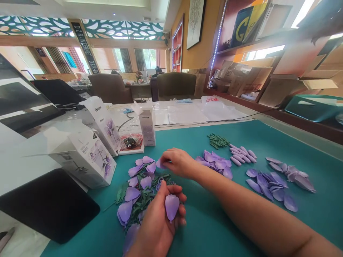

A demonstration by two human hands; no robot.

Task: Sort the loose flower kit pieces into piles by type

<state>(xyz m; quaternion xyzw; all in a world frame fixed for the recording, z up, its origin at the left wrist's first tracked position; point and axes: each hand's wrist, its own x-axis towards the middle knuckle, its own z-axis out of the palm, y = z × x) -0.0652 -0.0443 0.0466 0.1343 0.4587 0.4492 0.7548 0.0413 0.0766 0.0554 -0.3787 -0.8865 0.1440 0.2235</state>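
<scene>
The left hand (155, 223) lies palm-up, fingers curled around a lilac artificial petal (172, 207), beside a heap of petals and green leaves (139, 189). The right hand (178, 163) pinches a small petal (160, 164) just above that heap.

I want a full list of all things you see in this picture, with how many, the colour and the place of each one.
teal cutting mat: one, teal, under the parts.
printed boxes: three, white and grey, beyond the mat's left edge.
black pad: one, black, at the mat's near left corner.
mixed petal and leaf pile: one, lilac and green, left on the mat.
petal groups: four, lilac, right on the mat.
wire stem bundle: one, green, far side of the mat.
plastic sheets: several, white, beyond the mat.
chairs: two, brownish, further back.
storage bin: one, teal, on the right.
left hand: one, holds a lilac petal above the pile.
right hand: one, fingertips at a small petal.
</scene>
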